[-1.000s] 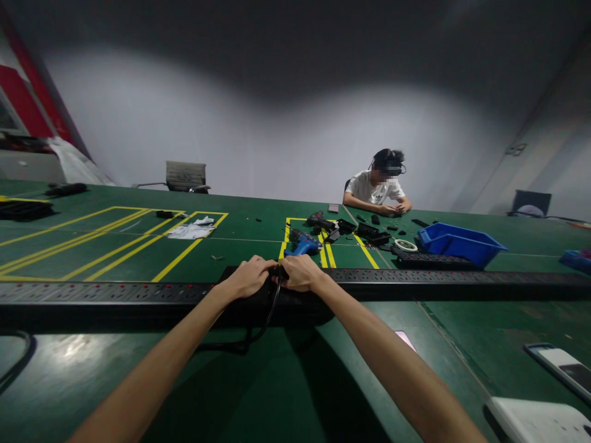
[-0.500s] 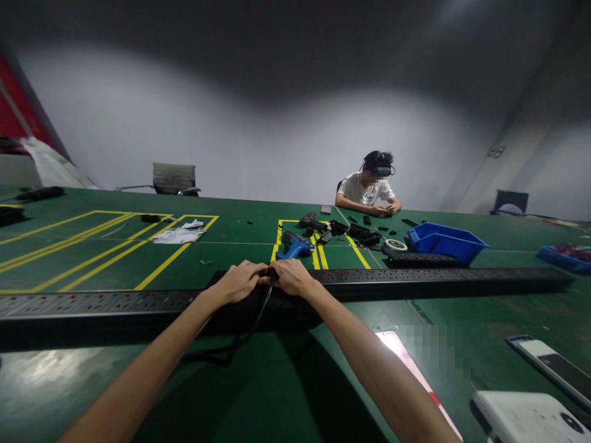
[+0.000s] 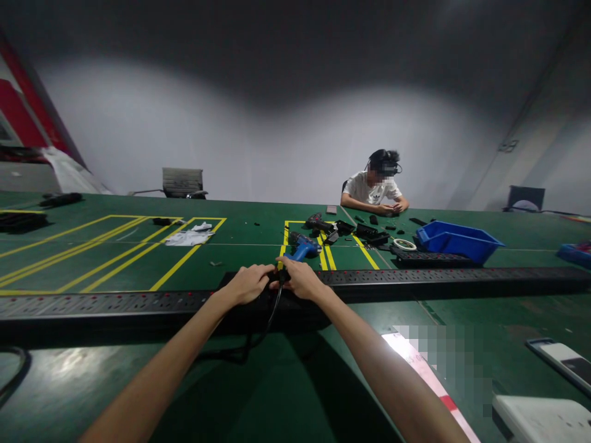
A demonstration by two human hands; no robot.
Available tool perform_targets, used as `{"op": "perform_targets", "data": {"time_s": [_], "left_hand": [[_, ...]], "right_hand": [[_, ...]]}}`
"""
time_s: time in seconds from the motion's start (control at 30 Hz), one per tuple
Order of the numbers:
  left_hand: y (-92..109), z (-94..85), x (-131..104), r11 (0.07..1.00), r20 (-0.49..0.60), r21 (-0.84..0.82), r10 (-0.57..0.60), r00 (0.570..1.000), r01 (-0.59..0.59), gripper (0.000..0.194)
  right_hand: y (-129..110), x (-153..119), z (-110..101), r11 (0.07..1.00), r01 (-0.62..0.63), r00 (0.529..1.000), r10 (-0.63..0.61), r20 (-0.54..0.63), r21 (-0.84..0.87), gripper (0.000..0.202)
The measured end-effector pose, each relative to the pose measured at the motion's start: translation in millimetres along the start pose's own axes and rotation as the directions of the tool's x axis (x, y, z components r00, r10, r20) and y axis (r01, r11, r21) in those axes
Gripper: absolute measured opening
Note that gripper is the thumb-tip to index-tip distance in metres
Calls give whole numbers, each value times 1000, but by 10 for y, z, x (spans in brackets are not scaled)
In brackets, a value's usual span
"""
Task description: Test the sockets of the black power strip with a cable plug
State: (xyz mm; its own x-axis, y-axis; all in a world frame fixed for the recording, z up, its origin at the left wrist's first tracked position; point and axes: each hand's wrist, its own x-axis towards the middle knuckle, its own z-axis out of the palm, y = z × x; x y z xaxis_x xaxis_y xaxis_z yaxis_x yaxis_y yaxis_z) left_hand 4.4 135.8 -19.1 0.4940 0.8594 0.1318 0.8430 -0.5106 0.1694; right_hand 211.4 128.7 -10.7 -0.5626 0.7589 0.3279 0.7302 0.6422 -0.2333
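My left hand (image 3: 249, 284) rests over the black middle part of the long row of power strips, fingers bent, its fingertips at a small dark piece I cannot make out. Close beside it, my right hand (image 3: 301, 279) has its fingers closed around the end of a black cable (image 3: 276, 309). From there the cable hangs over the near side of the strips and down to the table. A power strip with red-marked sockets (image 3: 111, 303) extends to the left, and another power strip (image 3: 443, 278) to the right. Just beyond my right hand lies a blue cordless drill (image 3: 303, 247).
A second drill (image 3: 318, 223), black parts (image 3: 369, 234), a tape roll (image 3: 405, 244) and a blue bin (image 3: 457, 241) lie behind the right strip. White gloves (image 3: 190, 236) are at back left. Phones (image 3: 566, 363) lie at front right. A person (image 3: 372, 187) sits across the table.
The view has shifted slightly, so things appear further right. My fingertips have moved a little apart, while both hands stay at the same spot over the cable end.
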Motion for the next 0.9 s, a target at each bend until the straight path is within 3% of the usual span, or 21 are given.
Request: {"op": "perform_targets", "data": {"time_s": [0.13,0.67,0.9], "left_hand": [[-16,10,10,1000,19,2,20,1000,-21,42],[-3,-11,-3,999,-3,-6,34,999,-35,41],[-2,4,3,1000,10,-14,16,1000,-16,42]], "right_hand": [[-30,-7,5,999,6,1000,-5,30,-54,41],[-69,-29,14,994,-108,994,107,-34,-13,40],[-89,-55,5,995,-93,995,92,-31,-27,42]]}}
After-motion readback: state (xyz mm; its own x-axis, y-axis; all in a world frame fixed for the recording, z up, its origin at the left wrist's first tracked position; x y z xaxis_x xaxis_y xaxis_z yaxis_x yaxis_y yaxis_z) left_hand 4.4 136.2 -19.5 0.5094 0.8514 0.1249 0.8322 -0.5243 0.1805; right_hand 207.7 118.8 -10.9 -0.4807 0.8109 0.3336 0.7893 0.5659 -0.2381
